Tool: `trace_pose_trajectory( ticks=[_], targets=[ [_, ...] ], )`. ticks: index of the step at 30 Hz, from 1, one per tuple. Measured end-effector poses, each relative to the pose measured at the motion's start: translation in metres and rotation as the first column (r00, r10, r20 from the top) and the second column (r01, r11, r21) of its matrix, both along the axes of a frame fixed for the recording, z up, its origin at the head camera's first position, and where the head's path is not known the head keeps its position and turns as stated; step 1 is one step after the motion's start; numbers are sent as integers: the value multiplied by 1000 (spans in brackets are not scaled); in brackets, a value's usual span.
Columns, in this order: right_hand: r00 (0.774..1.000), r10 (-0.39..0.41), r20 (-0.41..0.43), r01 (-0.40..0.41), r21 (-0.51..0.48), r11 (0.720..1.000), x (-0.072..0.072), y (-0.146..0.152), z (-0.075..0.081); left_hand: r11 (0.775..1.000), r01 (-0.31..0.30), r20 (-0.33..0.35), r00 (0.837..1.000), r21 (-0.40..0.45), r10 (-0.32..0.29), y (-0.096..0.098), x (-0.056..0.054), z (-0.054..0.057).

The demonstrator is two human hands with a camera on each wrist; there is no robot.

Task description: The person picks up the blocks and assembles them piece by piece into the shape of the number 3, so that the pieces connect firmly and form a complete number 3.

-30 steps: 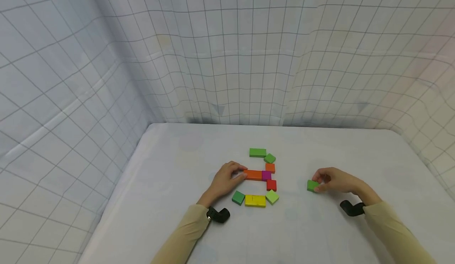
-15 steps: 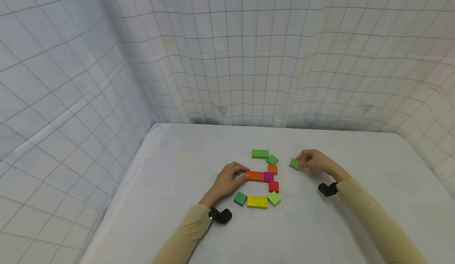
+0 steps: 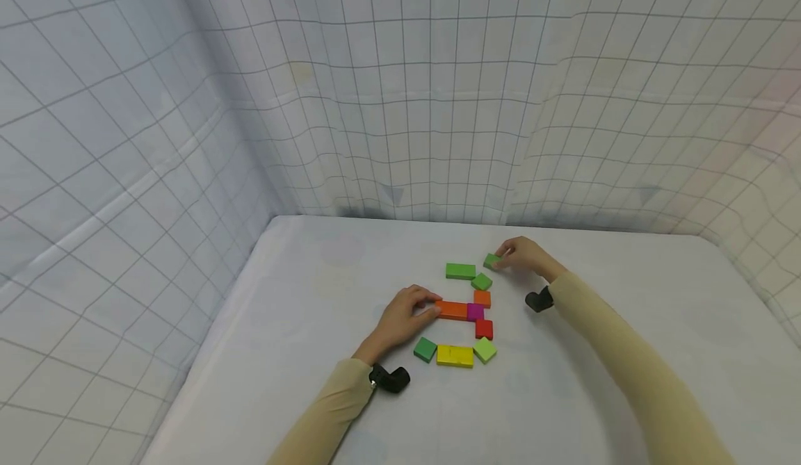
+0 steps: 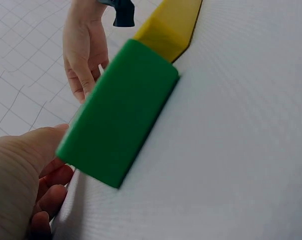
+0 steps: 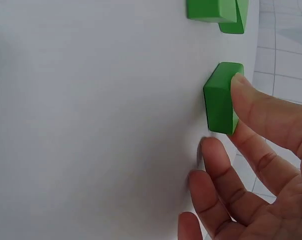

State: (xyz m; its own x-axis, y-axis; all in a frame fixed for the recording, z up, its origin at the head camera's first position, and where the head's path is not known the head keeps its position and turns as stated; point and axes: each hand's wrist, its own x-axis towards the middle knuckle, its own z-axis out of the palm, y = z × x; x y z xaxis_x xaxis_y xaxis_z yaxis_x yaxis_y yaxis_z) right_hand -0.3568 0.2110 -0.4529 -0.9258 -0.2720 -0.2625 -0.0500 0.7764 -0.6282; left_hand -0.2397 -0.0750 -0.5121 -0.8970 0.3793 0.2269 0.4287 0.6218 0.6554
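My right hand pinches a small green block between thumb and fingers at the upper right of the block figure. In the right wrist view the thumb lies on the near face of this block. My left hand holds the left end of a long orange block with thumb and index finger. In the left wrist view a dark green block hides part of that grip. A long green block and a tilted green block lie beside the right hand.
Right of the orange block sit a purple block, a small orange block and a red block. Below are a yellow block and a light green block. A white gridded curtain stands behind the table.
My right hand has carried the small green block leftward and away from me, up to the long green block. The left hand stays at the orange block; the view shifts slightly.
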Motion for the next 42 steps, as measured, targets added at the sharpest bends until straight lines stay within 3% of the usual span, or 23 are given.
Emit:
trace_pose_trajectory(
  ticks=[10,25,30,37,42],
  targets=[
    [997,60,38,-64,86,994,-33,-40,4,1000,3,-4,1000,-8,-3,-1,-1,-2],
    [983,144,110,-159,144,977,-46,-95,12,1000,-5,16,1000,1,5,1,2,2],
    [971,166,171,-182,85,980,-47,-105,11,1000,1,7,1000,9,-1,0,1,1],
    [947,231,224,-239,10,971,-37,-107,13,1000,-2,0,1000,14,2,1,1,-1],
    [936,229,267,-231,-24,973,-33,-106,12,1000,-3,12,1000,6,3,0,1,-1]
  ],
)
